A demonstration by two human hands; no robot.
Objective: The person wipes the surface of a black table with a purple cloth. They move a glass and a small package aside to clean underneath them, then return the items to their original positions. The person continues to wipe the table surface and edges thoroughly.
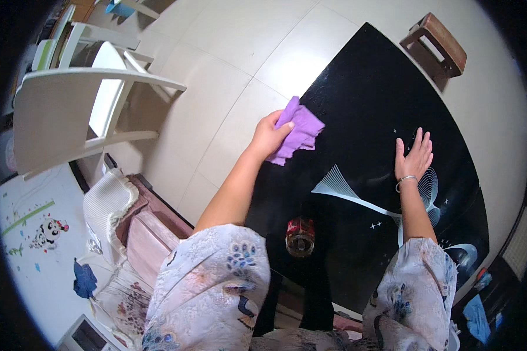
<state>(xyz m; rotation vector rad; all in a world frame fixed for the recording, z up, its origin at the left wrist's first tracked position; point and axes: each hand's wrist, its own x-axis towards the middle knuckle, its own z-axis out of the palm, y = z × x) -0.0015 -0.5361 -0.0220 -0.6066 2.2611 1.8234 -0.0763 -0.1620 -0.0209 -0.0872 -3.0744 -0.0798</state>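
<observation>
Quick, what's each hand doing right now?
Left hand: closed on the purple cloth, at the black table's edge.
Right hand: open, flat on the table.

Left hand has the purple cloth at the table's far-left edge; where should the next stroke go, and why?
Probably sweep the crumpled purple cloth rightward across the glossy black table. The left hand grips it at the left edge, while the right hand rests flat, leaving open surface between them.

Left hand [267, 136] presses purple cloth [298, 131] on black table [357, 93]; right hand [414, 157] seemingly flat.
</observation>
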